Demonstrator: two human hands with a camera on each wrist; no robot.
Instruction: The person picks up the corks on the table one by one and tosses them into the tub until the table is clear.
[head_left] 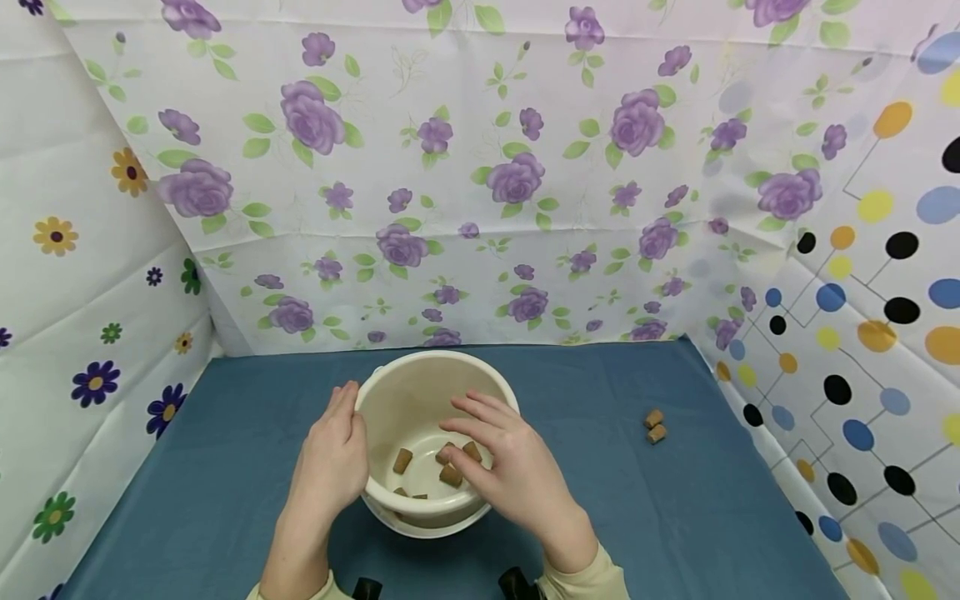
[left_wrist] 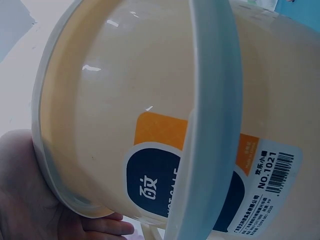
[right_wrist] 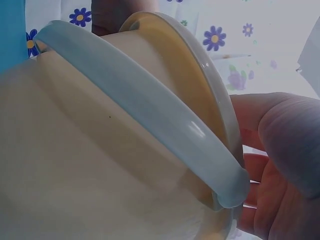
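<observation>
A cream plastic bucket [head_left: 431,375] stands on the blue cloth, its mouth facing me. Several short brown blocks [head_left: 451,475] lie on its floor. My left hand [head_left: 330,458] rests along the left rim, fingers fairly straight; the left wrist view has its fingers [left_wrist: 107,227] outside the bucket below the lip. Over the right rim reaches my right hand [head_left: 513,467], its fingers spread and slightly bent above the bucket's mouth, with nothing seen between them. The bucket's pale handle [right_wrist: 145,100] hangs down across the near wall. A label [left_wrist: 272,185] is stuck to that wall.
Two more brown blocks [head_left: 655,425] sit together on the blue cloth [head_left: 600,467] to the right. A rose-patterned sheet [head_left: 465,167] hangs behind, a flowered one [head_left: 82,292] on the left and a dotted one [head_left: 862,350] on the right.
</observation>
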